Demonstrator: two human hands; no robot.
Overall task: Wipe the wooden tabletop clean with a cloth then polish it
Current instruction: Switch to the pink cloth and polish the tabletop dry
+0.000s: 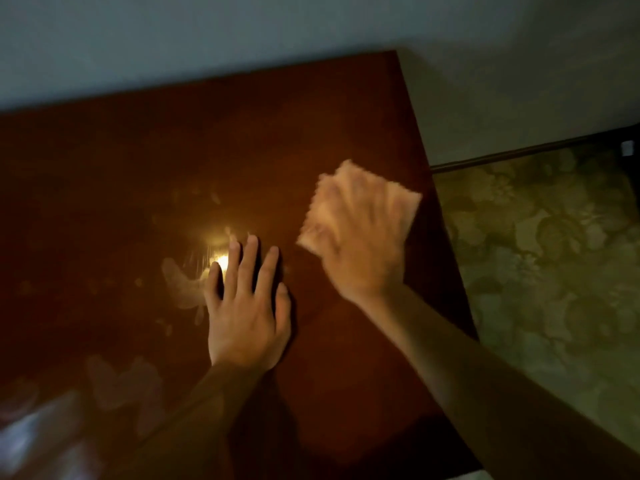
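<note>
Dark reddish-brown wooden tabletop (145, 174) is filling most of the view, its far edge running along a pale wall (242, 32), its right edge running down beside the floor

Surface is showing cloudy smudges and hand-shaped smears (183, 282) left of centre, more of them paling toward the near left corner; a small bright glare spot (221, 259) is sitting among them

Peach-coloured cloth (398, 206) is lying flat on the tabletop near the right edge, roughly square, its corners sticking out past the hand on top of it

Right hand (360, 251) is lying palm-down on the cloth, fingers spread loosely over it and pointing toward the far left; the hand and cloth are both blurred, so exact finger placement is hard to read; no pinching is showing, just flat pressure

Left hand (247, 317) is resting flat on bare wood just left of the cloth, not touching it; fingers are extended and slightly apart, thumb set out to the right, fingertips lying beside the glare spot

Both forearms are coming in bare from the near side, crossing the dark near part of the tabletop

Green floral-patterned carpet (554, 254) is covering the floor to the right, meeting the wall at a dark skirting strip (519, 152)
</note>
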